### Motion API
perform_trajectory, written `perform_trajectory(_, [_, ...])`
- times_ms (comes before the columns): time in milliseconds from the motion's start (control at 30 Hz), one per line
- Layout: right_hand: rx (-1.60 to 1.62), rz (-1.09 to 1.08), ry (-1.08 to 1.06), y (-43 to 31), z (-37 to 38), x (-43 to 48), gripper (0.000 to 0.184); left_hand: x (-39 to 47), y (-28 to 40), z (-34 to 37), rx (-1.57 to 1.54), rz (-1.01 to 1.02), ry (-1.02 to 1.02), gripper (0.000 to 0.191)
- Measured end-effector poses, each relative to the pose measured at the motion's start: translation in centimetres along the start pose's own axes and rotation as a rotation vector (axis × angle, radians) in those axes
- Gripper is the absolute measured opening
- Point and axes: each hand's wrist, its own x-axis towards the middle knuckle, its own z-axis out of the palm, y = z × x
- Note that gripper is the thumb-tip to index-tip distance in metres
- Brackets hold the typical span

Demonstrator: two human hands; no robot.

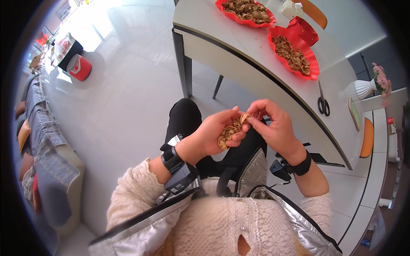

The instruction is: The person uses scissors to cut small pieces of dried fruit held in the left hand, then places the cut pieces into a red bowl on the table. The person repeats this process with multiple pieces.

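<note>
Above my lap, my left hand is cupped around several cracked walnut pieces, shells and bits of kernel together. My right hand pinches a walnut shell piece between thumb and fingers, right at the fingertips of the left hand. On the table to the right, a red scalloped dish holds walnut pieces and shells. A second red dish farther back is heaped with walnut shells. Whether kernel sits inside the pinched shell, I cannot tell.
The table's edge curves past my right hand. On the table are black-handled scissors, a phone, a red box and a white ribbed vase with pink flowers. A sofa is at left, a red bucket beyond.
</note>
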Motion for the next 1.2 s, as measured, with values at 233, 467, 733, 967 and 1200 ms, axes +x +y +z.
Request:
perform_trajectory(233, [-0.078,-0.067,0.204,1.5,-3.3,2.3,0.01,0.1,0.6,-0.8,-0.12,0.015,-0.044,0.035])
perform_trajectory(467, [-0.366,-0.004,0.509,5.2,-10.0,6.2,0.01,-0.6,0.7,-1.3,-0.223,0.084,-0.017,0.029])
perform_trajectory(733, [-0.517,0.015,0.591,6.0,-11.6,7.2,0.011,-0.6,0.7,-1.4,-0.215,0.078,0.013,0.028])
perform_trajectory(967, [-0.606,0.03,0.586,7.0,-12.4,7.6,0.019,-0.5,0.4,-1.3,-0.23,0.064,0.004,0.025])
perform_trajectory(1200, [-0.56,-0.086,0.608,5.1,-11.1,7.2,0.024,-0.2,0.3,-1.3,-0.238,0.066,-0.005,0.023])
